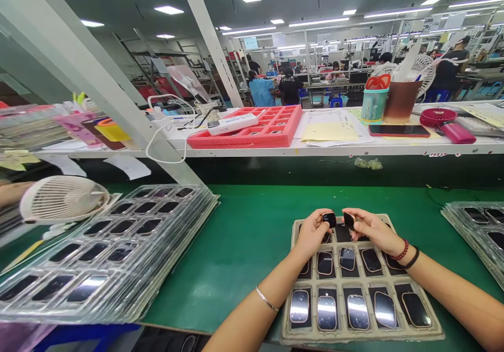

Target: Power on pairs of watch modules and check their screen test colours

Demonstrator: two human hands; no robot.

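The left hand is not released: its fingertips grasp a small black piece with rounded corners, just above the tray. The right hand also grasps, between its fingers, a second black piece. These two pieces are just beside each other, between the hands.

Directly under both hands lies a beige moulded-pulp tray with rectangular pockets. In the pockets sit many glossy dark rounded-rectangle pieces, in rows, and the hands hide part of the top row. The tray rests on a green work mat.

To the left of the left hand is a tall stack of clear plastic trays holding similar dark pieces, and a round white desk fan is at the far corner of this stack. To the right of the right hand is another clear plastic tray stack. A thin silver bangle is around the left wrist, and a red beaded bracelet and a black band are around the right wrist.

Ahead of the hands, on a white shelf, are a red foam tray, a white power strip and pale yellow papers.
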